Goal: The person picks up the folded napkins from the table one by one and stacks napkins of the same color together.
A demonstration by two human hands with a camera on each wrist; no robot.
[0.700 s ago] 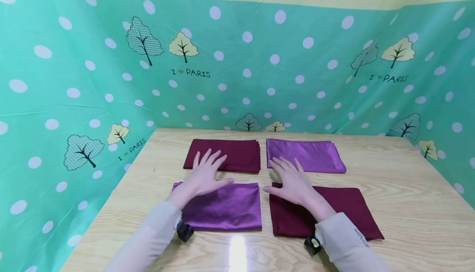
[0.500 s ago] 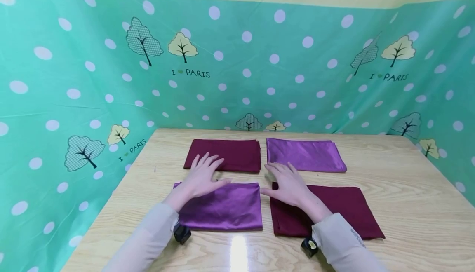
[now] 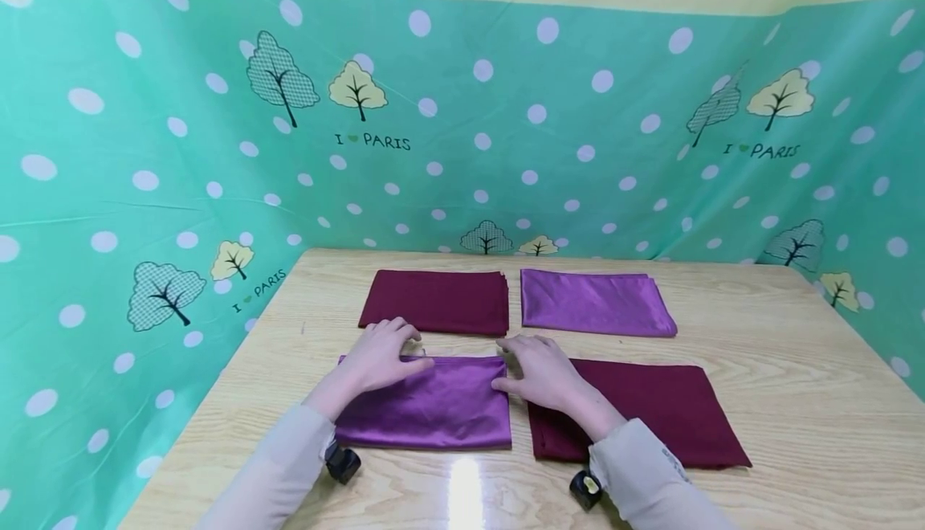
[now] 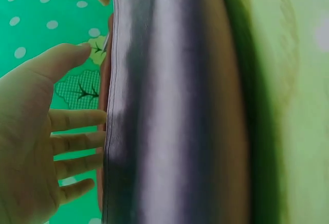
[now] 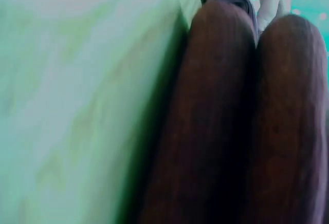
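A folded purple satin cloth (image 3: 433, 413) lies at the near left of the table, wrinkled on top. My left hand (image 3: 379, 357) hovers at its far left part. In the left wrist view, that hand's fingers (image 4: 77, 143) are loosely extended beside the cloth's hemmed edge, with no visible grip. My right hand (image 3: 542, 373) is over the gap between this cloth and a folded dark red cloth (image 3: 650, 413) at the near right. Its thumb overlaps the purple cloth's right edge; contact is unclear. The right wrist view shows mostly blurred folded fabric (image 5: 221, 106).
Behind lie another folded dark red cloth (image 3: 437, 301) at left and another folded purple cloth (image 3: 596, 303) at right. All rest on a light wooden table (image 3: 780, 337). A green dotted curtain (image 3: 462, 112) stands along its back and sides.
Both hands have drawn back toward me from the rear cloths, and the right hand has also shifted left. Their spread fingers have bent more. The cloths stay in place.
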